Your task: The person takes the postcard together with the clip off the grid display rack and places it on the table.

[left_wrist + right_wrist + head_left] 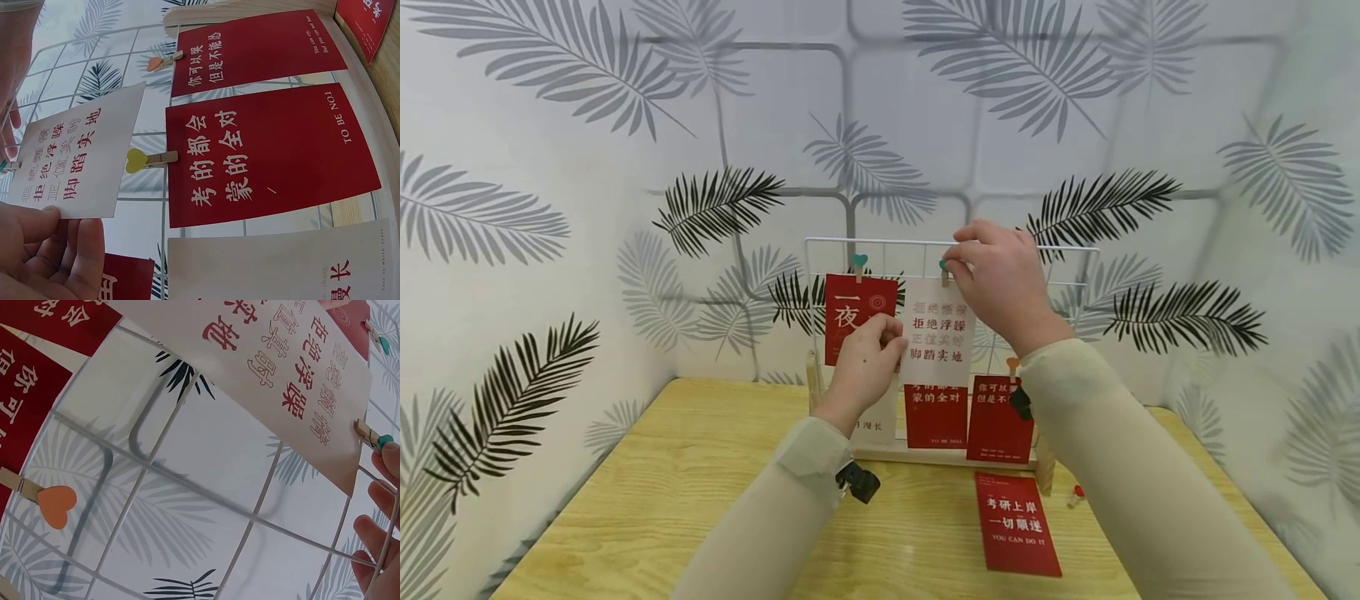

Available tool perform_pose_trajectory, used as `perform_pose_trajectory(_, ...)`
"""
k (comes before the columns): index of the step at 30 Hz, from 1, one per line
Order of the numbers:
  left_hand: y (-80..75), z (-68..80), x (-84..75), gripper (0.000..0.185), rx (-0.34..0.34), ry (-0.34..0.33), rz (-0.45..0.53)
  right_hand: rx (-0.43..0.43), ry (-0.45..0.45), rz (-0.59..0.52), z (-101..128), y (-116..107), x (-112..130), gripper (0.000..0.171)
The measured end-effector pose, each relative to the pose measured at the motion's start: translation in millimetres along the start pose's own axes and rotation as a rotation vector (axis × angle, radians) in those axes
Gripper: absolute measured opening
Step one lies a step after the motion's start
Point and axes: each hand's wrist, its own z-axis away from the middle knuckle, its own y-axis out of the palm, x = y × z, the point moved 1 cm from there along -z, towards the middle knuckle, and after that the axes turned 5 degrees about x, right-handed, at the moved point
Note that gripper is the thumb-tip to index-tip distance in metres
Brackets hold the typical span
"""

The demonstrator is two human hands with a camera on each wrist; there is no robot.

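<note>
A white card (937,333) with red Chinese print hangs at the top of the white wire grid rack (917,242). My left hand (867,360) pinches its left edge between thumb and fingers, seen closely in the left wrist view. At the card's top edge, my right hand (1000,279) pinches a small wooden clothespin (369,434) with a teal heart. The clothespin's jaws sit over the card's edge at the grid wire. Left of it, a red card (842,321) hangs from another teal-heart clothespin (860,265).
Below hang a red card (262,156) with a yellow-heart clothespin (150,160), another red card (1000,433) with an orange-heart clothespin (53,503), and a white card (281,262). On the wooden table (647,492) lie a red card (1018,525) and a red-topped clothespin (1077,495).
</note>
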Motion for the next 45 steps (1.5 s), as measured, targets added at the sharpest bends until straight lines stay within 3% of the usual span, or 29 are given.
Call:
perform_pose_trajectory(20,-0.3,2.6,-0.6,0.013,0.019,-0.035,0.018,-0.054,-0.035,-0.043,7,1,1,0.008)
perform_pose_trajectory(29,-2.8,2.3,-1.3,0.011,0.014,-0.017,0.004,-0.135,-0.027,-0.150,8,4,-4,0.007)
perform_pose_trajectory(33,-3.2,3.4,-1.7,0.011,0.029,-0.025,0.009,-0.136,-0.040,-0.144,10,3,-6,0.007)
perform_pose_trajectory(45,-3.3,13.7,-1.6,0.011,0.059,-0.028,0.045,-0.136,-0.025,-0.133,20,-14,-1,0.007)
